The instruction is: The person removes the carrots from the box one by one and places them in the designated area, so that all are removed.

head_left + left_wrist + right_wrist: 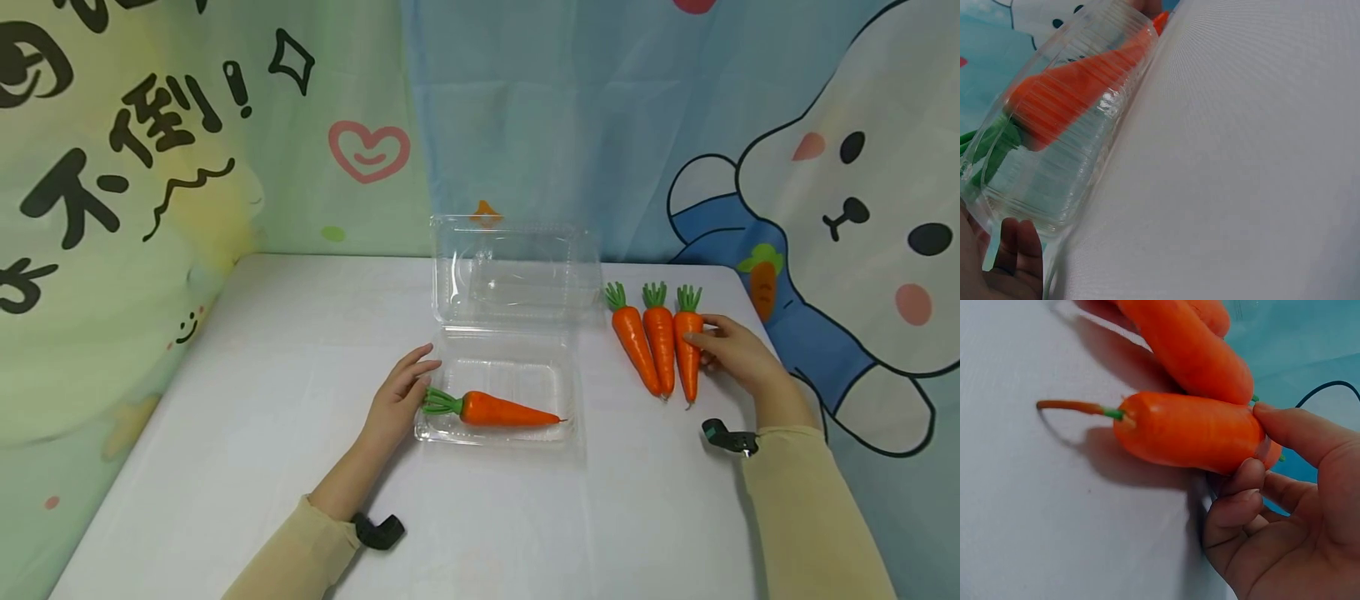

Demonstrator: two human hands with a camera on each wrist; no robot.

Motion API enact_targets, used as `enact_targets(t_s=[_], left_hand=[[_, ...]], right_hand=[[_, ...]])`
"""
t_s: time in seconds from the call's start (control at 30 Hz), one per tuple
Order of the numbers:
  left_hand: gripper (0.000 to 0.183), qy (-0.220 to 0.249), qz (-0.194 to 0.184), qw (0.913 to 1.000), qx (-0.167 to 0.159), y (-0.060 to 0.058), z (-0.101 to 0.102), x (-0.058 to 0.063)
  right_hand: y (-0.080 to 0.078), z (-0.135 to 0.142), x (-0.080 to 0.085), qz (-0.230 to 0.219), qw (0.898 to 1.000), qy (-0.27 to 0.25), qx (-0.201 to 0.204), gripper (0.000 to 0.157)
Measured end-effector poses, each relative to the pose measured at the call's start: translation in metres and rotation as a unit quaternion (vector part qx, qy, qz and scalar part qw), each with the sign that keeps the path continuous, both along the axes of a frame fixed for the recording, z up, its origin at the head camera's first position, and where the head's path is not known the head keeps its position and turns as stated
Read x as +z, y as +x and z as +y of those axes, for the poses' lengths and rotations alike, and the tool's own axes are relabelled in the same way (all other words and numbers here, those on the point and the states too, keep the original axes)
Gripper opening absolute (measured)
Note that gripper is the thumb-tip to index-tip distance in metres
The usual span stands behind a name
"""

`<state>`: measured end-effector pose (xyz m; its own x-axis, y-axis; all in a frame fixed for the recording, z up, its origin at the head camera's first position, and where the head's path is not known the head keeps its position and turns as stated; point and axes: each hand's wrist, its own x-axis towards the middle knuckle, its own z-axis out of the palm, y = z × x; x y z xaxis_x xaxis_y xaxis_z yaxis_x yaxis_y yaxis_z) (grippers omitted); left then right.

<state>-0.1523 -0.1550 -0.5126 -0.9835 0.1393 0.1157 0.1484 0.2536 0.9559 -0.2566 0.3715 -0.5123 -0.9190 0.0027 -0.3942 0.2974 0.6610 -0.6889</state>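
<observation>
My right hand point(731, 350) pinches the rightmost orange carrot point(687, 350) between thumb and fingers, its green top pointing away from me. In the right wrist view the carrot point(1185, 431) lies low over the white surface, its thin root tip towards the camera. Two more carrots, a middle one point(659, 342) and a left one point(634, 346), lie beside it. My left hand point(397, 396) rests at the left edge of a clear plastic box point(498, 371), fingers loosely extended by the rim. Inside the box another carrot point(502, 410) lies sideways, its leaves near my left thumb.
The box's clear lid point(517, 275) stands raised at the back, hinged to the base. A white table point(300, 333) lies beneath everything. Behind it hangs a printed cloth point(525, 125) with cartoon figures.
</observation>
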Motion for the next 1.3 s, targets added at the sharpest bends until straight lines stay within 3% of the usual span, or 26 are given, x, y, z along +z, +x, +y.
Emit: enact_targets(t_s=[0.97, 1.3], left_hand=[[0.031, -0.007, 0.006, 1.0, -0.002, 0.0002, -0.0009, 0.0016], [0.031, -0.011, 0.003, 0.9999, 0.0, -0.0005, -0.0018, 0.0002]], right_hand=[[0.0003, 0.0032, -0.0002, 0.001, 1.0, 0.029, 0.009, 0.096], [0.0014, 0.0007, 0.0059, 0.029, 0.998, 0.055, 0.005, 0.091]])
